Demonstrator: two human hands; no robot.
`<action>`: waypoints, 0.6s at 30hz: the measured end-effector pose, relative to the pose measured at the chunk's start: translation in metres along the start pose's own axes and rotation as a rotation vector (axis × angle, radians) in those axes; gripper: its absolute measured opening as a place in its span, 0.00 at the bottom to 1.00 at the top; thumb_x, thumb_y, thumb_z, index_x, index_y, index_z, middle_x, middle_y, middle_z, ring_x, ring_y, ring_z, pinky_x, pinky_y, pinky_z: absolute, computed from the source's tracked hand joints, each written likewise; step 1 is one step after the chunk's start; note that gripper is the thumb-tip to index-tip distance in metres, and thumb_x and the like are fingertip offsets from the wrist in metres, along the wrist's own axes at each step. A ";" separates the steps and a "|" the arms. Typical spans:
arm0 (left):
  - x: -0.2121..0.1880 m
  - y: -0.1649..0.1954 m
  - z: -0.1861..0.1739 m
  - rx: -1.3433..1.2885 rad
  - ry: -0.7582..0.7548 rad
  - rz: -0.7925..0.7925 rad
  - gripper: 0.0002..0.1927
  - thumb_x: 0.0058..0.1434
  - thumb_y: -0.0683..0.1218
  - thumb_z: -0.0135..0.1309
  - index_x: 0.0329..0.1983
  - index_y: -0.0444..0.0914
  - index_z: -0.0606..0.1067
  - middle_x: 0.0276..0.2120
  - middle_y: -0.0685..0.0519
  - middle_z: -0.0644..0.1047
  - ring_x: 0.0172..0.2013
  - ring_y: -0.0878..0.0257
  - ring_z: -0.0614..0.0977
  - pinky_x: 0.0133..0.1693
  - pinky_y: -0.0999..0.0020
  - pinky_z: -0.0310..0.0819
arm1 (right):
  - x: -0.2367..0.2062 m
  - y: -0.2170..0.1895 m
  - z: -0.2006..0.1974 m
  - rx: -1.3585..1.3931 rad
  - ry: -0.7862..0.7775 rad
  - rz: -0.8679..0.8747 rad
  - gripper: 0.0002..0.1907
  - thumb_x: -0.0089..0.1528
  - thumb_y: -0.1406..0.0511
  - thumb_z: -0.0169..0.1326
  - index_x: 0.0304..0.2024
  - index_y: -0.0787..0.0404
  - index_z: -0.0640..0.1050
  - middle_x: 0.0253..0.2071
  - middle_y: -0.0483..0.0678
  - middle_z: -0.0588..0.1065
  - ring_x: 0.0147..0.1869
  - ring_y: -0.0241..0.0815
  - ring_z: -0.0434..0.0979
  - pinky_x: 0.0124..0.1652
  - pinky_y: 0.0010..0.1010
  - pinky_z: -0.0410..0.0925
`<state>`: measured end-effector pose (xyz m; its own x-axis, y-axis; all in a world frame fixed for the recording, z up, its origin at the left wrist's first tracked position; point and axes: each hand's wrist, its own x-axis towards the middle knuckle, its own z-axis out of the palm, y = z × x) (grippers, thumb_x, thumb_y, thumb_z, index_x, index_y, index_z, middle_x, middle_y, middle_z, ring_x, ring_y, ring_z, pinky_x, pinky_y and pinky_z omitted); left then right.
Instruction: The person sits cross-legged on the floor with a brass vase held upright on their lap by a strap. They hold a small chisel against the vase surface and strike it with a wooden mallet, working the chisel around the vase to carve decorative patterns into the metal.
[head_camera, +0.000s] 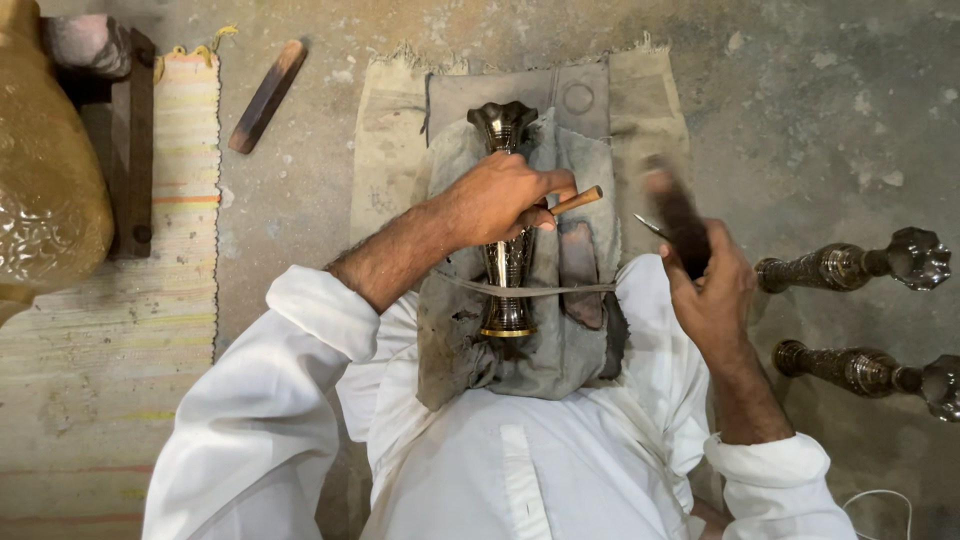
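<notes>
The engraving step looks to be in hand: the left hand (500, 200) is clamped on a wooden-handled chisel (575, 201) set against the brass vase (507, 240), which lies on a grey cloth (580, 340) across the lap. The right hand (712, 285) grips a dark mallet (678, 215) (blurred), raised well apart. The next move likely calls for a measured tap, chisel steady.
</notes>
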<state>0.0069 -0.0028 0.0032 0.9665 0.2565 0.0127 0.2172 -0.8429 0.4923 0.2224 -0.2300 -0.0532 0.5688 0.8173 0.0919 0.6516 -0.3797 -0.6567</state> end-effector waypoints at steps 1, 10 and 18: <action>0.001 0.000 0.000 -0.003 0.019 0.019 0.18 0.58 0.49 0.65 0.49 0.39 0.75 0.23 0.45 0.81 0.30 0.47 0.84 0.35 0.49 0.74 | 0.001 0.000 -0.001 -0.091 0.022 -0.112 0.19 0.62 0.65 0.64 0.54 0.62 0.75 0.37 0.55 0.76 0.40 0.53 0.77 0.43 0.45 0.68; -0.001 0.000 0.003 -0.022 0.029 0.014 0.19 0.57 0.49 0.65 0.49 0.38 0.75 0.23 0.47 0.81 0.29 0.51 0.85 0.34 0.50 0.75 | -0.002 -0.001 0.005 -0.042 0.012 -0.191 0.16 0.65 0.65 0.63 0.52 0.65 0.75 0.39 0.52 0.77 0.40 0.45 0.78 0.40 0.39 0.70; -0.001 -0.003 0.002 -0.036 0.011 -0.014 0.20 0.57 0.49 0.65 0.50 0.38 0.75 0.23 0.47 0.81 0.26 0.52 0.85 0.34 0.52 0.75 | -0.003 -0.002 0.011 -0.148 0.085 -0.210 0.17 0.63 0.66 0.65 0.52 0.62 0.76 0.39 0.51 0.77 0.41 0.44 0.77 0.41 0.39 0.69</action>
<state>0.0056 -0.0015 0.0000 0.9618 0.2732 0.0147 0.2254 -0.8216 0.5237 0.2139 -0.2266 -0.0603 0.4496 0.8479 0.2808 0.8225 -0.2704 -0.5005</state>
